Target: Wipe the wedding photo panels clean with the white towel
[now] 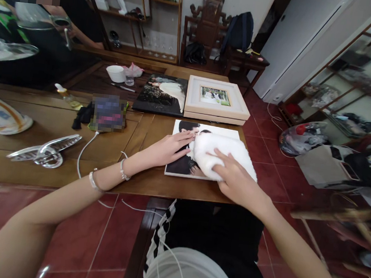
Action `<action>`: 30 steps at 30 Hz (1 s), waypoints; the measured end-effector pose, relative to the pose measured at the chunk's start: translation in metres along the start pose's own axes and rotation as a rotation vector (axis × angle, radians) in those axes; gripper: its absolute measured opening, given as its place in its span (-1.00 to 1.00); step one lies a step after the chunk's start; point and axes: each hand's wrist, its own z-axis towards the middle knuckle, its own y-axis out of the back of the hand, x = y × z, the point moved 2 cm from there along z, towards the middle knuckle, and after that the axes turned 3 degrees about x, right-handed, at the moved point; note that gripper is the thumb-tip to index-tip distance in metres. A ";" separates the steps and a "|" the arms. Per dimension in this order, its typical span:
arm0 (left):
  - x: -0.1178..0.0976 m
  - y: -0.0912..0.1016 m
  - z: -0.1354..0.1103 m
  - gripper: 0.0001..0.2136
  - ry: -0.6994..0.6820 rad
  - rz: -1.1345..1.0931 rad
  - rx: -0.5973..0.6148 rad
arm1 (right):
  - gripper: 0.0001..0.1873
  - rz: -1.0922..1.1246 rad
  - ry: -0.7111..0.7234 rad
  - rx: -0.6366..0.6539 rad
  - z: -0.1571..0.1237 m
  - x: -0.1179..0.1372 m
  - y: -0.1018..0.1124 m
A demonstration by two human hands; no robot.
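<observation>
A photo panel (pixel 178 166) with a couple's portrait lies flat near the table's front edge. On its left part rests my left hand (pixel 173 147), palm down with the fingers stretched out. My right hand (pixel 236 176) grips a fluffy white cloth (pixel 226 146) and presses it onto the panel's right side. The cloth covers much of the picture there and hangs slightly past the right edge. Behind the panel are a pale framed wedding photo (pixel 191 96), resting on another frame, and a dark wedding photo panel (pixel 151 99).
On the wooden table (pixel 147 183) stand a white cup (pixel 115 73), a small dropper bottle (pixel 68 98), a silver winged ornament (pixel 50 151) and a partly blurred phone (pixel 108 113) with a white cable. Another person's arm (pixel 83 35) shows at the far left. A chair (pixel 211 22) stands behind.
</observation>
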 end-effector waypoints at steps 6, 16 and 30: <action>-0.001 0.002 0.000 -0.59 0.013 -0.020 0.007 | -0.58 -0.100 -0.073 -0.034 0.066 -0.034 0.004; -0.004 0.013 0.003 -0.53 0.122 -0.136 -0.188 | -0.50 -0.170 -0.039 -0.032 0.079 -0.022 0.002; -0.003 0.012 0.003 -0.53 0.155 -0.167 -0.176 | -0.65 -0.039 0.268 0.055 0.011 0.053 -0.019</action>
